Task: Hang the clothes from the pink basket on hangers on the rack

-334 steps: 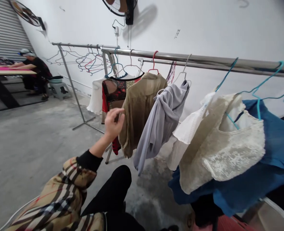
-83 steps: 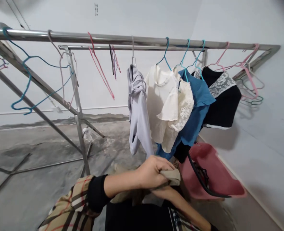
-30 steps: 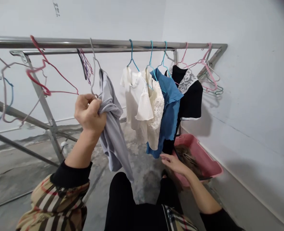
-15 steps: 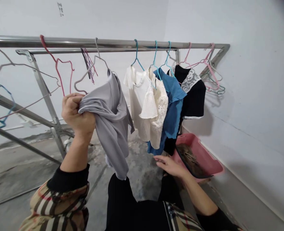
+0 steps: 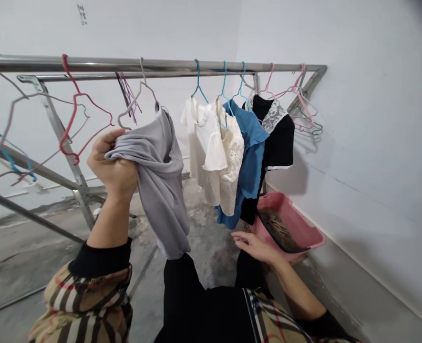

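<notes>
Grey garment (image 5: 159, 166) was bunched in the left hand (image 5: 113, 164), fingers closed on its cloth; it hung from a hanger (image 5: 144, 84) on the metal rail (image 5: 171, 65). I had the right hand (image 5: 253, 245) low, fingers loosely extended, near the pink basket (image 5: 305, 231). White top (image 5: 201, 131), blue top (image 5: 254, 143) hung beyond.

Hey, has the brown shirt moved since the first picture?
Yes, the brown shirt has moved down from the rail, toward its right end, and now lies in the basket.

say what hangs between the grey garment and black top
In the head view, a white top, a cream lace top and a blue garment hang between the grey garment and the black top.
</notes>
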`<control>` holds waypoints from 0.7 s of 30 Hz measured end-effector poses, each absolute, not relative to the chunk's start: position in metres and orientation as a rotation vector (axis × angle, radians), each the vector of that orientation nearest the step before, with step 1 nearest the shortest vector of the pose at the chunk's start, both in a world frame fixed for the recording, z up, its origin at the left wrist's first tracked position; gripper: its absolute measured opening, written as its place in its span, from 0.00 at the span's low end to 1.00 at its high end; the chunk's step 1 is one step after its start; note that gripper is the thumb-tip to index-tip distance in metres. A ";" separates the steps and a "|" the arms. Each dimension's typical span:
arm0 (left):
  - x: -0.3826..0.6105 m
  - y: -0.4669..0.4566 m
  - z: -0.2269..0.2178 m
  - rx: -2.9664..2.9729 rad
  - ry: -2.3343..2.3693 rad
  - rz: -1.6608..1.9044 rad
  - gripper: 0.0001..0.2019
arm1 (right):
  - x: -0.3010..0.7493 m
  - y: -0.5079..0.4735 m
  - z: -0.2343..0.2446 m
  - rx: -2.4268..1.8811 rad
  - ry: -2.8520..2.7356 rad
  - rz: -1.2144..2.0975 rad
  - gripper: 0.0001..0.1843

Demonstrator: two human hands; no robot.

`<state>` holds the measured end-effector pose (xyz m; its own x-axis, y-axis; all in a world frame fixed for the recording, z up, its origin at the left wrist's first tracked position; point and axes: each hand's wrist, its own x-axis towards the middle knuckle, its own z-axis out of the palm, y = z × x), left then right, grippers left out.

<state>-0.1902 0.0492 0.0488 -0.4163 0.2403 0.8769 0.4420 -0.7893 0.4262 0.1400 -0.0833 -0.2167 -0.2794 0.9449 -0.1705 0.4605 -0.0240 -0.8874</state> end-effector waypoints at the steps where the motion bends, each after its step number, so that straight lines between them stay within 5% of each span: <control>1: -0.190 0.048 0.050 -1.628 -0.980 -2.440 0.07 | 0.140 -0.086 -0.216 -1.473 -1.755 1.271 0.30; 9: -0.202 0.048 0.048 -1.904 -1.369 -2.853 0.13 | 0.131 -0.082 -0.217 -1.500 -1.799 1.270 0.29; 17: -0.209 0.062 0.040 -2.102 -1.706 -2.915 0.13 | 0.120 -0.055 -0.244 -1.478 -1.854 1.320 0.30; 21: -0.209 0.061 0.027 -1.852 -1.485 -2.725 0.07 | 0.117 -0.051 -0.251 -1.509 -1.864 1.340 0.27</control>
